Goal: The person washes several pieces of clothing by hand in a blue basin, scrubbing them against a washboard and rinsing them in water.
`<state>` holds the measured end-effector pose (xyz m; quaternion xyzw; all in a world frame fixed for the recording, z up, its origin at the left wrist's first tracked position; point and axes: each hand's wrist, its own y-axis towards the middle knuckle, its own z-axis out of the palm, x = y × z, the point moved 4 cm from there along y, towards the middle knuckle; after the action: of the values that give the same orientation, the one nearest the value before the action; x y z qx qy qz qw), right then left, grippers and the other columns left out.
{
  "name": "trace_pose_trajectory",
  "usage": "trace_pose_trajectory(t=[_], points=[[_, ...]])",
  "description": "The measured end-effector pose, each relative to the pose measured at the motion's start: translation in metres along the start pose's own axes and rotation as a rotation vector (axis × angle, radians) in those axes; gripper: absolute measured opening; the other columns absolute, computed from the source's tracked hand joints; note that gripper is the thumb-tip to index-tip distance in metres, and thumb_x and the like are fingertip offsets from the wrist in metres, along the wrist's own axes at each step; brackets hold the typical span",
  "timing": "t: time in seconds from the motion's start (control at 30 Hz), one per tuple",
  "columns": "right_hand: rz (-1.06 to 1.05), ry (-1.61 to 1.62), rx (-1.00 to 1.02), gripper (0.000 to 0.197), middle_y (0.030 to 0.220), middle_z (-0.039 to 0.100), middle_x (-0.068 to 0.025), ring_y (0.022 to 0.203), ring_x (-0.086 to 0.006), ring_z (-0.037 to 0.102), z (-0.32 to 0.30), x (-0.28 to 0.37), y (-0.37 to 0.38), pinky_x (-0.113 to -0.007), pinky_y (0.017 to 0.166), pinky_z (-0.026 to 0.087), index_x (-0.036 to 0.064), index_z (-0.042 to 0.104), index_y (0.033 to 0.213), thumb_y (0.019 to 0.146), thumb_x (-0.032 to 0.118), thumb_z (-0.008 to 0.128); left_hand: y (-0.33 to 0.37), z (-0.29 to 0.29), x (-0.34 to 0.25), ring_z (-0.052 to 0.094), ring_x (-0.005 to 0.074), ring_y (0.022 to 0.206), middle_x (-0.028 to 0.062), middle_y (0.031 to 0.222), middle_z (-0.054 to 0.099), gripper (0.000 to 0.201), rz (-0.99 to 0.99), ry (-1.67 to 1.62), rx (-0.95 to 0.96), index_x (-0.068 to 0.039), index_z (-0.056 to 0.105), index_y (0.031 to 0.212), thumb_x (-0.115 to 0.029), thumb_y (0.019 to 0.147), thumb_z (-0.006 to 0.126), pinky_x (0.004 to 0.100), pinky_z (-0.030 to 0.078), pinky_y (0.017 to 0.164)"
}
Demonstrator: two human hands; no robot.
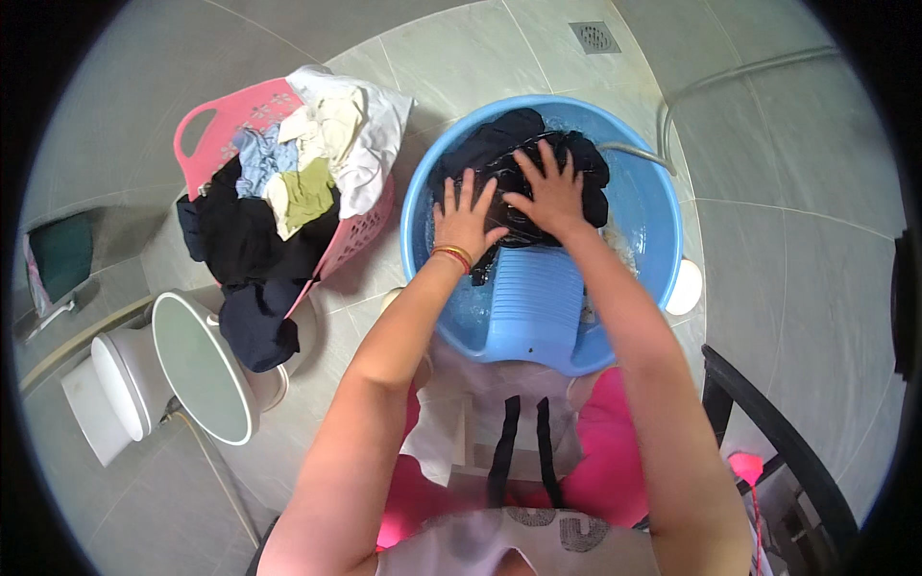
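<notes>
Both my hands lie on wet dark clothing in a large blue basin in front of me. My left hand, with yellow and red bangles at the wrist, has its fingers spread on the cloth. To its right and a little farther off, my right hand rests on the same dark cloth, fingers also spread. Below the cloth, a ribbed blue washboard slopes toward me against the basin's near side. Water shows around the clothing, and a grey hose reaches over the right rim.
Left of the basin stands a pink laundry basket heaped with white, blue, green and black clothes. A round pale-topped stool and a toilet are farther left. A floor drain lies beyond the basin; a black chair frame is at lower right.
</notes>
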<state>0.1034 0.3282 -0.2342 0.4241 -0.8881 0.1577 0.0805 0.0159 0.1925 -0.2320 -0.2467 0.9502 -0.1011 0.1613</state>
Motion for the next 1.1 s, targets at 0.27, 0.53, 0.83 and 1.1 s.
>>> trace_pose_trajectory(t=[0.27, 0.53, 0.83, 1.1], points=[[-0.038, -0.141, 0.394, 0.069, 0.141, 0.036, -0.0157, 0.132, -0.0394, 0.024, 0.074, -0.013, 0.034, -0.057, 0.105, 0.019, 0.0179, 0.057, 0.123, 0.074, 0.066, 0.051, 0.018, 0.091, 0.025, 0.029, 0.0412, 0.128, 0.0167, 0.143, 0.027, 0.066, -0.073, -0.131, 0.090, -0.017, 0.025, 0.142, -0.050, 0.089, 0.044, 0.0505, 0.026, 0.104], [-0.119, -0.125, 0.407, 0.078, 0.110, 0.063, -0.0154, 0.110, -0.0315, 0.054, 0.082, -0.029, 0.056, -0.054, 0.103, 0.023, 0.0059, 0.068, 0.102, 0.071, 0.074, 0.046, 0.030, 0.102, 0.020, 0.029, 0.0332, 0.131, 0.0143, 0.141, 0.035, 0.060, -0.107, 0.060, 0.163, -0.012, 0.032, 0.139, -0.050, 0.092, 0.034, 0.0451, 0.026, 0.106], [0.023, -0.048, 0.112, 0.064, 0.110, 0.059, -0.0199, 0.111, -0.0376, 0.048, 0.060, -0.024, 0.033, -0.049, 0.099, 0.031, 0.0023, 0.069, 0.091, 0.075, 0.062, 0.055, -0.006, 0.095, 0.016, 0.041, 0.0343, 0.117, 0.0150, 0.126, 0.045, 0.056, -0.066, -0.006, -0.196, -0.009, 0.042, 0.132, -0.028, 0.082, 0.058, 0.0455, 0.037, 0.096], [-0.067, 0.162, -0.033, 0.020, 0.093, 0.059, -0.0069, 0.092, -0.0263, 0.059, 0.018, -0.033, -0.040, -0.041, 0.071, 0.049, 0.0154, 0.062, 0.095, 0.078, 0.027, 0.062, -0.020, 0.096, 0.049, 0.058, 0.0375, 0.093, 0.0203, 0.096, 0.061, 0.026, -0.137, -0.045, 0.232, -0.005, 0.057, 0.105, -0.010, 0.082, 0.046, 0.0453, 0.046, 0.082]])
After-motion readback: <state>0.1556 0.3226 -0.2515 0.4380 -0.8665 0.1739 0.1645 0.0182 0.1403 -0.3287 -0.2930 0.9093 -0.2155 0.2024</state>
